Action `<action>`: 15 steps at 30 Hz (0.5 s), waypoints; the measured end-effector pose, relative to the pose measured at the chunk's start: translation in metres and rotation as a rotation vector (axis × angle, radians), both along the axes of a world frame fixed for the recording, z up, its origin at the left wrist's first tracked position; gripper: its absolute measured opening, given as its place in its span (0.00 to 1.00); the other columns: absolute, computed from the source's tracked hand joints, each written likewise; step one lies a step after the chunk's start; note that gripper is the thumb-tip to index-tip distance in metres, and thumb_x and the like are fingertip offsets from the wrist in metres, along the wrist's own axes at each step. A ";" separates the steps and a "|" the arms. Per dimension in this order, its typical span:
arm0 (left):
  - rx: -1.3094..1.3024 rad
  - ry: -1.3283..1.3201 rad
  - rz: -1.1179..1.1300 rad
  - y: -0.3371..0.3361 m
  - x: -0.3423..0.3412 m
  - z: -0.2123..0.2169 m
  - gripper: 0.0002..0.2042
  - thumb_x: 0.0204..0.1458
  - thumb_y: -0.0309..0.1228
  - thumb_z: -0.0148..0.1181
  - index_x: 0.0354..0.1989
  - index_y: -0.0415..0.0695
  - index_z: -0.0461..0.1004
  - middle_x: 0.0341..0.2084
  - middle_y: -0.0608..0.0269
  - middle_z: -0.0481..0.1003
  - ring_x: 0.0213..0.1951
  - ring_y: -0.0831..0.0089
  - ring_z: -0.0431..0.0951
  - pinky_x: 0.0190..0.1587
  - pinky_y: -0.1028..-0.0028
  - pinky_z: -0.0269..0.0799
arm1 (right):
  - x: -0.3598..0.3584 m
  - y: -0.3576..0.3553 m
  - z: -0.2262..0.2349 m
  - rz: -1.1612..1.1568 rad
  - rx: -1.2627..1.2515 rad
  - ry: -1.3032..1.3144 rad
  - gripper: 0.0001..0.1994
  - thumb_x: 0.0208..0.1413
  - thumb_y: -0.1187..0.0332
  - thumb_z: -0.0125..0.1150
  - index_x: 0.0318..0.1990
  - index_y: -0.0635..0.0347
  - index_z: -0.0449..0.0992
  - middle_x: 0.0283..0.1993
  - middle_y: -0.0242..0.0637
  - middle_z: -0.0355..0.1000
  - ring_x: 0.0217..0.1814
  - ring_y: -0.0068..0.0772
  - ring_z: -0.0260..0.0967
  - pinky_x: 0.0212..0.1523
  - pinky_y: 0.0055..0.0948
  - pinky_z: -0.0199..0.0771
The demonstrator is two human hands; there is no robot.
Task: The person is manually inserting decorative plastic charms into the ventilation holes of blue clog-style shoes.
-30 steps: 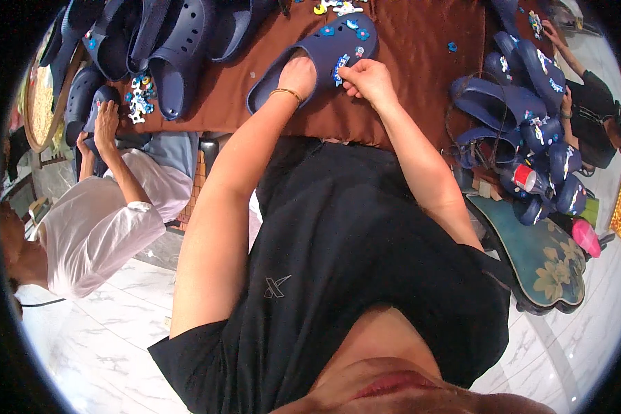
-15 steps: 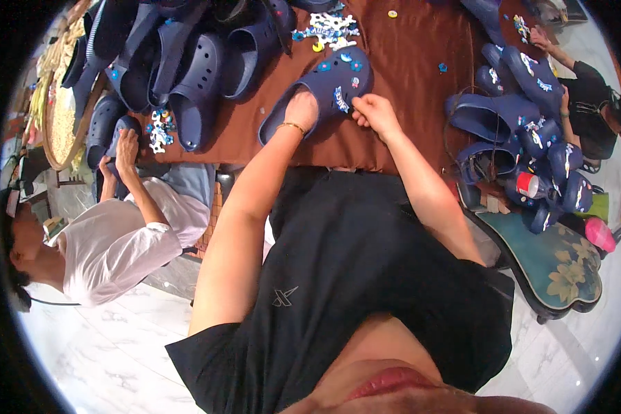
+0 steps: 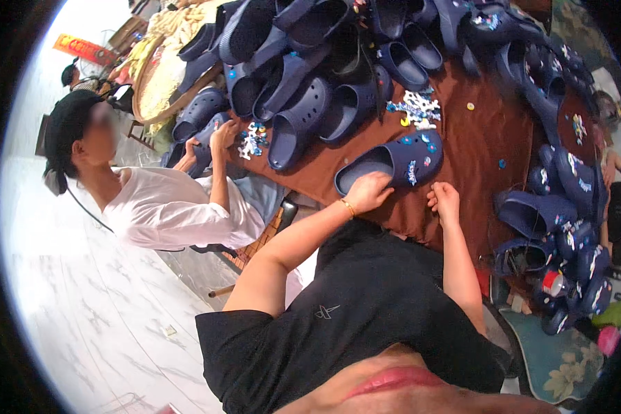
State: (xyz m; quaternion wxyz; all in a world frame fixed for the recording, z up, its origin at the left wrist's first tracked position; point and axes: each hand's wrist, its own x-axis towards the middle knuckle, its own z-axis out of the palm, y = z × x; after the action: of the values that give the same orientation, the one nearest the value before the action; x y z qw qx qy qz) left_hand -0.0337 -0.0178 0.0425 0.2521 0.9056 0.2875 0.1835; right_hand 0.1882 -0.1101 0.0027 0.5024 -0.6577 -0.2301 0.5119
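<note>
A navy blue clog point(image 3: 393, 160) lies on the brown cloth point(image 3: 472, 145) in front of me, its toe to the right. Blue flower charms and a white-and-blue lettered charm point(image 3: 412, 172) dot its upper. Closed on the clog's near rim by the heel opening is my left hand point(image 3: 370, 192), a thin gold bracelet on its wrist. Just off the near side of the toe, my right hand point(image 3: 446, 201) is apart from the clog with its fingers curled together. Whatever they may hold is hidden.
Beyond the clog lies a pile of small charms point(image 3: 417, 109). Plain navy clogs point(image 3: 300, 121) crowd the far left; decorated clogs point(image 3: 576, 183) heap up at right beside a red-labelled bottle point(image 3: 553, 283). At left, a person in white point(image 3: 179, 207) handles another clog. A floral-topped stool point(image 3: 552, 359) stands lower right.
My view has swung left, so the scene sits further right and lower. My left hand has come out of the clog's opening onto its rim. My right hand has drawn away from its side.
</note>
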 end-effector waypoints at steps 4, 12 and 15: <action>0.032 -0.105 0.162 0.024 0.002 0.054 0.13 0.46 0.35 0.59 0.26 0.37 0.66 0.22 0.46 0.68 0.28 0.47 0.69 0.31 0.58 0.65 | 0.006 0.002 -0.006 -0.014 -0.008 0.012 0.09 0.56 0.66 0.50 0.31 0.62 0.70 0.23 0.34 0.69 0.17 0.18 0.63 0.15 0.18 0.61; 0.553 -0.327 0.535 0.187 -0.030 0.266 0.15 0.41 0.39 0.61 0.19 0.37 0.70 0.18 0.46 0.70 0.24 0.50 0.72 0.28 0.60 0.66 | 0.002 0.001 0.003 0.002 -0.019 -0.026 0.08 0.56 0.67 0.50 0.29 0.60 0.69 0.22 0.31 0.69 0.16 0.17 0.62 0.14 0.16 0.61; 0.490 -0.193 0.611 0.244 -0.043 0.298 0.16 0.42 0.41 0.60 0.28 0.38 0.74 0.27 0.47 0.74 0.34 0.53 0.74 0.38 0.62 0.69 | 0.000 -0.002 0.001 0.002 -0.022 -0.066 0.08 0.56 0.67 0.50 0.29 0.60 0.69 0.22 0.32 0.69 0.15 0.18 0.62 0.13 0.16 0.61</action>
State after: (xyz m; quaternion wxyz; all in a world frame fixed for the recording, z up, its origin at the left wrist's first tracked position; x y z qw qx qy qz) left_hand -0.0766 0.2260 0.3406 -0.0117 0.7904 0.4661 0.3972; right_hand 0.1878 -0.1121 0.0038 0.4868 -0.6795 -0.2416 0.4928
